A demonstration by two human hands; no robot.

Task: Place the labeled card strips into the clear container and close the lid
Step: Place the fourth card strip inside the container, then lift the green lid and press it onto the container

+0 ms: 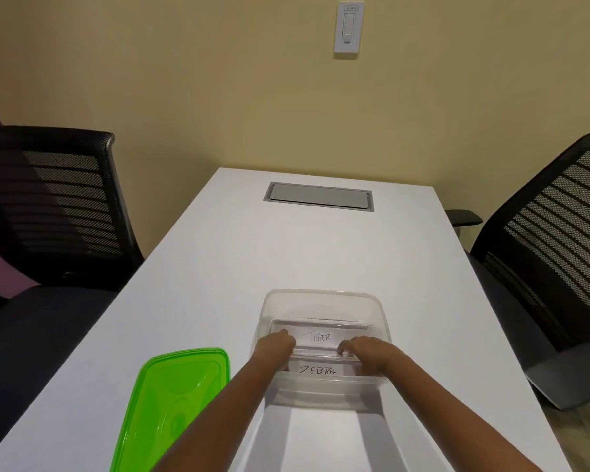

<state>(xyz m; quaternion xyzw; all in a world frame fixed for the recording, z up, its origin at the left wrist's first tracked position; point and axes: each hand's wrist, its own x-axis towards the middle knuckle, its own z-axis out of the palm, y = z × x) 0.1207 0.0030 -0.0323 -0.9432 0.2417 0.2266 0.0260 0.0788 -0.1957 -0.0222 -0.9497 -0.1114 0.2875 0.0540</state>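
Observation:
A clear plastic container (321,296) sits on the white table in front of me. Inside it lie two white card strips: one marked TIGER (318,336) toward the far side, one marked ZEBRA (317,370) nearer to me. Both hands reach over the near rim into the container. My left hand (276,345) grips the left end of the TIGER strip, and my right hand (365,352) grips its right end. The green lid (171,407) lies flat on the table to the left of the container, apart from it.
The white table (286,253) has a grey cable hatch (319,196) set in its far end. Black mesh office chairs stand at the left (55,199) and right (552,240). A wall switch (348,28) is mounted on the yellow wall.

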